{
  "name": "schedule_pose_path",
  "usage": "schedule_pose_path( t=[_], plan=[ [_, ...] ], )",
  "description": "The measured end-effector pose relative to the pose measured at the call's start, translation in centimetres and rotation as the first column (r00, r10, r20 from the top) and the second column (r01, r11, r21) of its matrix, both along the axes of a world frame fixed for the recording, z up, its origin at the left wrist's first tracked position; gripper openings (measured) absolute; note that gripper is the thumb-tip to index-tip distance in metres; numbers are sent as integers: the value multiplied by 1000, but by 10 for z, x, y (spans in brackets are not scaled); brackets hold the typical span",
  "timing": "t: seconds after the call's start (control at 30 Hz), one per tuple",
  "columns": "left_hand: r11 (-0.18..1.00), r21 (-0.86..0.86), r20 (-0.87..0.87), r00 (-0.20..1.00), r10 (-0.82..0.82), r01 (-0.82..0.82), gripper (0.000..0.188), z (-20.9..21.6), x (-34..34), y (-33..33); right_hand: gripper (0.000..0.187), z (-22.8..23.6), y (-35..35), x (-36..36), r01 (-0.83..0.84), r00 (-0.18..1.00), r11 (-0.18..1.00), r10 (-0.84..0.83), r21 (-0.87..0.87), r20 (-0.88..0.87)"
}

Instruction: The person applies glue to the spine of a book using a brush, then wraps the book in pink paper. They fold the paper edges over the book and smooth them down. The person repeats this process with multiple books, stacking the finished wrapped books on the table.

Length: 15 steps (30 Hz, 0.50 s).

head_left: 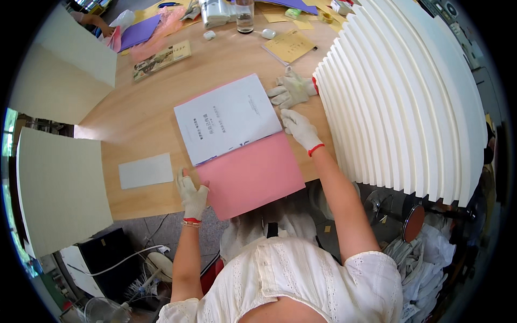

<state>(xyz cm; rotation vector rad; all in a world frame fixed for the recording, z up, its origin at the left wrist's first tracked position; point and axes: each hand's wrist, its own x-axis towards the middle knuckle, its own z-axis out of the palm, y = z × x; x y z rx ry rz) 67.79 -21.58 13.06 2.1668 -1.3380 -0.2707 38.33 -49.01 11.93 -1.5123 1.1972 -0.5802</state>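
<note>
On the table lies an open pink folder (253,177) with a white printed booklet (229,118) on its far half. My left hand (192,198), in a white glove with bare thumb and fingertip, is open at the folder's near left edge, thumb beside the pink sheet. By the booklet's right edge is my right hand (300,129), gloved in white with a red cuff, its fingers loosely bent and apart; no object shows in it. Just beyond, another person's gloved hand (293,89) reaches in from the right, fingers spread near the booklet's far right corner.
A white paper slip (145,171) lies left of the folder. Farther back are a picture-covered book (161,60), a yellow booklet (291,47) and a glass (245,19). Pleated white boards (404,107) rise at right; pale panels (62,188) stand at left.
</note>
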Motion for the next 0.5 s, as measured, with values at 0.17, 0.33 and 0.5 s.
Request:
schedule_pose_path(
  t=[0.17,0.33,0.5],
  plan=[
    [838,20,208,817,-537,546,67,42,-47,23,37,23,8,-26,-9,986,999,0,-50,-165],
    [853,149,292,801,-522,501,59,34,-84,33,34,14,30,-36,76,993,986,-89,149,82],
    [842,82,298,793,-531,533,55,32,-66,41,38,46,29,-4,-202,956,877,78,-437,-284]
  ],
)
